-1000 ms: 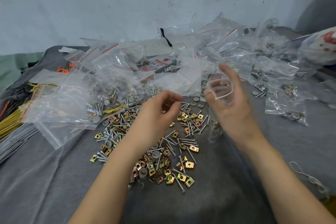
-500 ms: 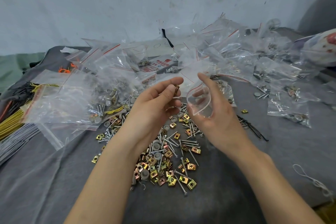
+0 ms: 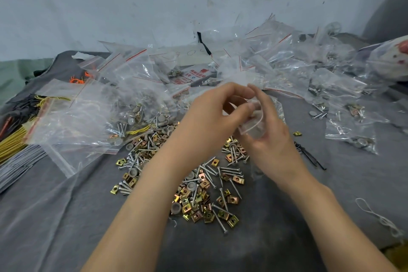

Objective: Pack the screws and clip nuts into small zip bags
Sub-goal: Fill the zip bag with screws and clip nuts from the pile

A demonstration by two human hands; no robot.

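Note:
A loose heap of silver screws (image 3: 229,172) and brass-coloured clip nuts (image 3: 205,207) lies on the grey cloth (image 3: 66,216) below my hands. My right hand (image 3: 271,139) holds a small clear zip bag (image 3: 254,126) with its mouth spread open, above the heap. My left hand (image 3: 212,117) hovers at the bag's mouth, thumb and fingers curled and touching the rim. Whether the left fingers pinch a part is hidden.
Many clear zip bags (image 3: 136,86) with red seal lines pile up at the back, some filled with hardware. Yellow ties (image 3: 11,143) and grey strips lie at the left edge. A black tie (image 3: 309,157) and white string (image 3: 379,218) lie to the right.
My left hand rose from the heap with small parts and now sits at the bag's mouth. My right hand brought the open bag inward to meet it.

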